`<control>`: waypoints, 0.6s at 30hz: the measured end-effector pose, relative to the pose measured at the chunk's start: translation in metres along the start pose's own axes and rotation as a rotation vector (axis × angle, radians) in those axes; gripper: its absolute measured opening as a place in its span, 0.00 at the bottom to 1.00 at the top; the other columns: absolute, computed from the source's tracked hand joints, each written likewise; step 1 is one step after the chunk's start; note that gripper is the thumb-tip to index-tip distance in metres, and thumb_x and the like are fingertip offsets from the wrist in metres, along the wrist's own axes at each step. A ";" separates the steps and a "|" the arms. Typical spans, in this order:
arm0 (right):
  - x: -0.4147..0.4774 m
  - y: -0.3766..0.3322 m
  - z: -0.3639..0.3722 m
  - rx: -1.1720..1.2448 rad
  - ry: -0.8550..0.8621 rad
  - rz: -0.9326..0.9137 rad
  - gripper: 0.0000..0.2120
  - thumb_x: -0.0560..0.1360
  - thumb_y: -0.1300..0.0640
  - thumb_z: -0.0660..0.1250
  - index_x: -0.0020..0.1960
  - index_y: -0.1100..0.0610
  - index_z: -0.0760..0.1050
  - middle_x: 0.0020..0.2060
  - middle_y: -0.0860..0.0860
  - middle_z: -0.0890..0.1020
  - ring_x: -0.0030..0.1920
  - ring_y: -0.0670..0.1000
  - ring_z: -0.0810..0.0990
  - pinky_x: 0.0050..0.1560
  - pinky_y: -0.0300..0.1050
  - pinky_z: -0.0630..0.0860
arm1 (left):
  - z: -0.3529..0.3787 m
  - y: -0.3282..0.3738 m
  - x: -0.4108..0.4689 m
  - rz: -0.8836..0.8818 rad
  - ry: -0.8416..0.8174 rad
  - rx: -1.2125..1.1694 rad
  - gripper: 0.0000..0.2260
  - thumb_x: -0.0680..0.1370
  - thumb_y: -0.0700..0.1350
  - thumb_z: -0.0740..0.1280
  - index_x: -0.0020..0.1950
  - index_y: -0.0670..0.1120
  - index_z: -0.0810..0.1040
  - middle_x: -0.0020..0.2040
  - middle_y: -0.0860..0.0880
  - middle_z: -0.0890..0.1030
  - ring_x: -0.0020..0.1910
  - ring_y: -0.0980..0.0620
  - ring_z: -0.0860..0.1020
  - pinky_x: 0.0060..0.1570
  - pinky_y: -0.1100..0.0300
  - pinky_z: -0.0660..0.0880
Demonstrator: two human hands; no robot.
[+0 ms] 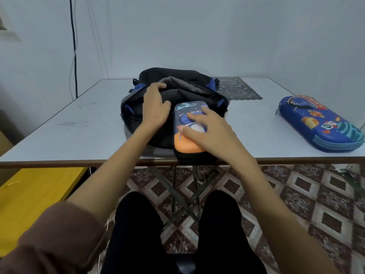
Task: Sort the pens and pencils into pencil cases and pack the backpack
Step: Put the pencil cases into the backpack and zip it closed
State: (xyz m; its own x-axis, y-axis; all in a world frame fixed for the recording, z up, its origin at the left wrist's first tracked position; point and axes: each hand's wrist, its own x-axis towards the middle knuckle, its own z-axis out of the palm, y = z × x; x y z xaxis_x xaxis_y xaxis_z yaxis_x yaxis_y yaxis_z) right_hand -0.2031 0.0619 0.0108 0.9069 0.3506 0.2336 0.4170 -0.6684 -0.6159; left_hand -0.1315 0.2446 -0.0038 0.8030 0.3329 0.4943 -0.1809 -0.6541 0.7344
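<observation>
Black fabric with blue trim makes up the backpack [177,89], which lies on the white table [79,123] with its mouth gaping toward us. Our left hand [156,107] sits at the left of that mouth. Its fingers are curled over the upper lip and clamped on the cloth, holding the gap wide.

At the right half of the backpack's mouth lies the space-print pencil case [185,146]. Its orange end points away from the backpack and its other end is at the lip; we cannot tell whether that end is inside yet. Our right hand [209,133] lies on top of the case, fingers spread and fairly straight, thumb toward the case's left side. As far as we can see this is a flat press, not a closed grasp.

Well to the right of the backpack lies a blue pencil case [320,123]. It looks closed and neither hand touches it. Behind the backpack, to its right, a dark patterned mat [237,89] shows.

We see no loose pens or pencils, so we judge the sorting done and the packing in hand, with the first case at the threshold. The next move calls for a steady push into the backpack. Our left hand should hold the lip high so the hard shell's corners do not snag on the zipper edge or the inner folds. After that we would reach right of the backpack for the blue case.
</observation>
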 end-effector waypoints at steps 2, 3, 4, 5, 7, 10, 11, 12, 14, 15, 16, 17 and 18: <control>-0.011 -0.011 0.004 -0.146 0.024 -0.013 0.32 0.71 0.33 0.65 0.71 0.46 0.69 0.78 0.49 0.53 0.77 0.51 0.51 0.72 0.57 0.59 | -0.001 -0.014 0.024 0.175 -0.145 0.305 0.29 0.72 0.38 0.67 0.72 0.44 0.65 0.70 0.45 0.70 0.70 0.45 0.67 0.70 0.45 0.63; -0.016 -0.016 0.007 -0.206 0.030 -0.031 0.35 0.69 0.30 0.64 0.71 0.45 0.68 0.78 0.49 0.52 0.77 0.52 0.49 0.72 0.59 0.58 | 0.000 -0.017 0.033 0.226 -0.224 0.422 0.33 0.73 0.41 0.68 0.76 0.45 0.60 0.72 0.44 0.68 0.72 0.45 0.65 0.71 0.42 0.61; -0.021 -0.019 0.011 -0.268 0.020 -0.054 0.38 0.67 0.27 0.62 0.72 0.43 0.66 0.78 0.49 0.51 0.77 0.53 0.47 0.72 0.62 0.58 | 0.003 -0.019 0.039 0.249 -0.300 0.495 0.36 0.74 0.43 0.68 0.78 0.46 0.55 0.74 0.44 0.67 0.73 0.45 0.64 0.71 0.41 0.60; -0.024 -0.022 0.014 -0.327 0.002 -0.074 0.40 0.66 0.25 0.61 0.73 0.42 0.64 0.78 0.49 0.50 0.77 0.55 0.47 0.71 0.63 0.59 | 0.006 -0.019 0.044 0.247 -0.360 0.532 0.37 0.76 0.44 0.68 0.79 0.47 0.50 0.74 0.43 0.67 0.73 0.44 0.64 0.70 0.40 0.62; -0.028 -0.022 0.018 -0.431 -0.027 -0.097 0.42 0.66 0.25 0.62 0.74 0.41 0.59 0.78 0.50 0.49 0.77 0.57 0.46 0.67 0.63 0.62 | 0.013 -0.018 0.049 0.238 -0.407 0.574 0.37 0.78 0.45 0.67 0.80 0.47 0.47 0.73 0.42 0.68 0.70 0.41 0.68 0.64 0.41 0.68; -0.028 -0.016 0.020 -0.537 -0.005 -0.112 0.41 0.69 0.31 0.66 0.76 0.42 0.55 0.78 0.51 0.50 0.77 0.58 0.46 0.62 0.59 0.67 | 0.019 -0.014 0.055 0.256 -0.351 0.668 0.27 0.79 0.47 0.66 0.75 0.44 0.61 0.69 0.40 0.71 0.66 0.39 0.70 0.59 0.43 0.71; -0.027 -0.013 0.023 -0.538 0.022 -0.120 0.39 0.69 0.33 0.66 0.76 0.42 0.56 0.78 0.51 0.53 0.77 0.58 0.48 0.61 0.58 0.68 | 0.020 -0.011 0.058 0.259 -0.323 0.662 0.23 0.79 0.47 0.66 0.70 0.42 0.65 0.66 0.40 0.72 0.64 0.39 0.71 0.58 0.44 0.71; -0.027 -0.011 0.025 -0.537 0.068 -0.135 0.37 0.69 0.35 0.67 0.75 0.42 0.60 0.77 0.51 0.57 0.76 0.59 0.52 0.58 0.58 0.70 | 0.019 -0.006 0.061 0.261 -0.285 0.626 0.20 0.79 0.47 0.66 0.67 0.41 0.67 0.64 0.39 0.73 0.63 0.38 0.72 0.57 0.45 0.70; -0.028 -0.007 0.032 -0.539 0.208 -0.179 0.33 0.65 0.37 0.68 0.69 0.43 0.70 0.71 0.51 0.70 0.72 0.61 0.63 0.49 0.56 0.74 | 0.014 0.007 0.067 0.265 -0.169 0.521 0.17 0.79 0.48 0.66 0.61 0.39 0.68 0.60 0.39 0.75 0.60 0.38 0.73 0.53 0.48 0.68; -0.027 -0.006 0.035 -0.528 0.274 -0.203 0.32 0.63 0.38 0.68 0.65 0.45 0.75 0.67 0.51 0.75 0.69 0.62 0.69 0.44 0.55 0.75 | 0.010 0.015 0.071 0.270 -0.102 0.479 0.16 0.79 0.48 0.65 0.60 0.39 0.68 0.59 0.39 0.75 0.59 0.38 0.73 0.51 0.50 0.67; -0.026 -0.004 0.038 -0.511 0.333 -0.229 0.31 0.61 0.39 0.68 0.62 0.46 0.77 0.64 0.50 0.78 0.66 0.62 0.72 0.42 0.54 0.75 | 0.005 0.022 0.075 0.276 -0.046 0.447 0.16 0.79 0.49 0.65 0.60 0.39 0.68 0.59 0.39 0.75 0.59 0.38 0.73 0.49 0.52 0.65; -0.025 -0.003 0.040 -0.492 0.380 -0.255 0.30 0.60 0.39 0.68 0.60 0.46 0.79 0.61 0.48 0.80 0.65 0.62 0.73 0.41 0.53 0.75 | 0.000 0.027 0.079 0.278 -0.013 0.422 0.17 0.80 0.49 0.65 0.61 0.39 0.68 0.60 0.39 0.75 0.59 0.38 0.73 0.48 0.53 0.63; -0.023 -0.001 0.041 -0.468 0.430 -0.283 0.29 0.59 0.39 0.68 0.59 0.47 0.80 0.59 0.47 0.81 0.64 0.61 0.75 0.41 0.52 0.75 | -0.004 0.031 0.083 0.280 0.001 0.407 0.17 0.80 0.49 0.65 0.62 0.39 0.68 0.60 0.39 0.75 0.59 0.39 0.73 0.48 0.55 0.62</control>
State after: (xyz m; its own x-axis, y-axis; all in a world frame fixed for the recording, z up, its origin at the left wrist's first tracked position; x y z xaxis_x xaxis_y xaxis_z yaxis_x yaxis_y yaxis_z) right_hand -0.2268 0.0818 -0.0247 0.6625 0.3266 0.6741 0.5352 -0.8360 -0.1211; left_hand -0.0729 0.2546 0.0616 0.7547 0.1074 0.6472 -0.1524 -0.9308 0.3323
